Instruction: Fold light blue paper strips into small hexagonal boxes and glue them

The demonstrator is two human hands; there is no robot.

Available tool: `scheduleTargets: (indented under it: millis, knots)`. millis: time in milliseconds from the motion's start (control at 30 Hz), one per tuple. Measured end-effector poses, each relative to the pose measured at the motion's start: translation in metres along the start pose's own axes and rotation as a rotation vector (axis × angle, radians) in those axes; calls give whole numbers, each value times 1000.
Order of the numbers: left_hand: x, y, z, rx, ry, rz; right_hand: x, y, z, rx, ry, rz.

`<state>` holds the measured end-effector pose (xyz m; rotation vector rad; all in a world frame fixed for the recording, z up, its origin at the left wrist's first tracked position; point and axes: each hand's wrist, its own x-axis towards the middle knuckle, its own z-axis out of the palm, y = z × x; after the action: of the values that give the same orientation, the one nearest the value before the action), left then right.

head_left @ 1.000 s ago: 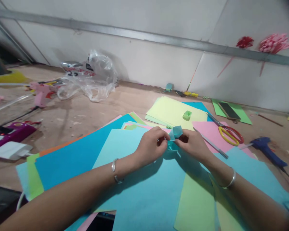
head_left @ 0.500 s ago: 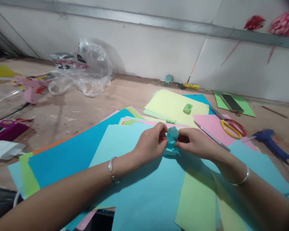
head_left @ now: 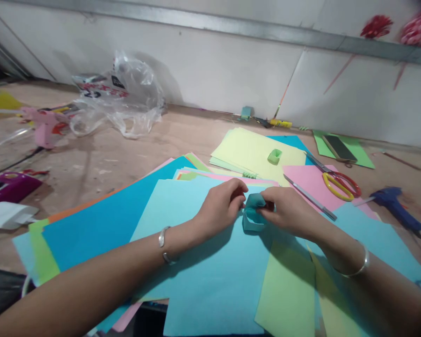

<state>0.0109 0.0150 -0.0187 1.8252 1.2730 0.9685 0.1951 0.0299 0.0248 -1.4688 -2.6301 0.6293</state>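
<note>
A small folded teal-blue paper box with a raised flap sits over the light-blue paper sheet. My right hand pinches its right side and flap between thumb and fingers. Just left of the box is my left hand, its fingers curled loosely and the thumb and forefinger apart. The left thumb tip is close to the box's edge; I cannot tell whether it touches. A similar small green folded paper piece lies on the pale-yellow sheets beyond my hands.
Scissors and a grey pen lie to the right, near a blue glue gun. A phone rests on green paper. At left are a pink glue gun, a plastic bag and a white charger.
My left fingers have moved off the folded paper and spread slightly. The box has turned in my right hand, showing its front wall and opening more.
</note>
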Motion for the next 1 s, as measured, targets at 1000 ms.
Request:
scheduleTargets:
  millis: [1000]
  knots:
    - [0,-9,11,-44,-110,-96,2,3,10,-6,11,-14]
